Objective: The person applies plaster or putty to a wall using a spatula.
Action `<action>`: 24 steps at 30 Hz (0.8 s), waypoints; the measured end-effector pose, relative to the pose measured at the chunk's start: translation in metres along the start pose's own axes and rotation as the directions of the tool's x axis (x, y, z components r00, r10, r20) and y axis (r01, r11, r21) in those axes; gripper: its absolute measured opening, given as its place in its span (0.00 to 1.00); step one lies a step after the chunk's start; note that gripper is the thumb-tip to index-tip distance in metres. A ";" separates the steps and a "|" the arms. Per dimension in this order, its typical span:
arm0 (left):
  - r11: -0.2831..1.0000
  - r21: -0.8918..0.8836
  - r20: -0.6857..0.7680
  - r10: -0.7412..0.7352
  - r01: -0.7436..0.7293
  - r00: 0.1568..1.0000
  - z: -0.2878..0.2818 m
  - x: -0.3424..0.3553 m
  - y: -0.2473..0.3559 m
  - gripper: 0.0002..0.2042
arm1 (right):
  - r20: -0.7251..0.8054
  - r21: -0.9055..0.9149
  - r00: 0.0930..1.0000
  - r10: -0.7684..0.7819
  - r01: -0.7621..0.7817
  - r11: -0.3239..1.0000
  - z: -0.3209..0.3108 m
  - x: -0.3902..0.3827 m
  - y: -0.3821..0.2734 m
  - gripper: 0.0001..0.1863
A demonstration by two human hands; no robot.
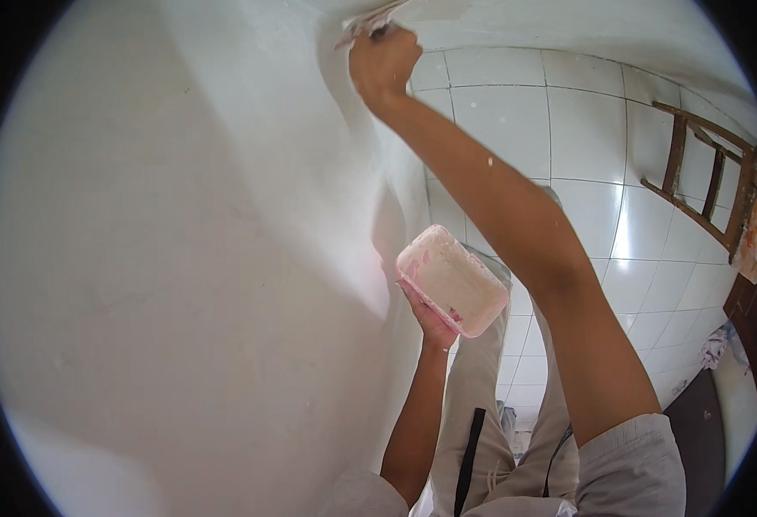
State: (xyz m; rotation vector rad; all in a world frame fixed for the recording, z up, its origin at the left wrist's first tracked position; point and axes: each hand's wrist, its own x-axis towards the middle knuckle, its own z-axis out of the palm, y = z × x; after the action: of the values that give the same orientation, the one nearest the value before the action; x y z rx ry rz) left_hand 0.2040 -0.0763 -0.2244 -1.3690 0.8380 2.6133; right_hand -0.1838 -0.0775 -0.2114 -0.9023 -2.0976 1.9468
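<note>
My left hand [432, 320] grips the long side of a shallow rectangular tray [453, 283], pinkish white with rounded corners. Pale residue coats its inside, with darker pink smears on the rim and floor. It is held tilted, close to the wall. Farther up, my right arm stretches to the wall corner, where my right hand [384, 65] is closed around what looks like a putty knife [370, 23]. The blade is smeared pink and white and lies at the wall surface. A bit of dark handle shows by my fingers; the rest is hidden.
A smooth whitish wall [180, 258] fills the left side, meeting another wall at the top. Below is a white tiled floor [585, 155]. A wooden ladder-like frame [706, 172] stands at the right, near a crumpled cloth [716, 346] and a dark panel [696, 431].
</note>
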 end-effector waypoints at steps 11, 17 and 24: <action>0.999 0.037 0.021 -0.024 0.024 0.999 0.021 -0.003 -0.005 0.39 | -0.103 0.388 0.889 0.446 -0.377 0.841 -0.045 0.056 0.059 0.09; 0.998 0.029 -0.009 -0.059 0.059 0.998 0.015 -0.010 0.005 0.39 | 0.214 0.171 0.971 -0.103 0.066 0.983 -0.018 -0.028 -0.037 0.13; 0.999 0.042 0.039 -0.021 0.019 0.999 0.022 -0.008 -0.005 0.39 | 0.082 0.003 0.997 0.005 -0.005 1.000 -0.042 0.034 0.083 0.06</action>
State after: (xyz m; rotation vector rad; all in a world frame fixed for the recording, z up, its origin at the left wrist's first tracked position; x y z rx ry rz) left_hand 0.1935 -0.0599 -0.2104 -1.3046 0.8633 2.5842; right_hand -0.1637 -0.0252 -0.2929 -0.8412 -2.1378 2.0226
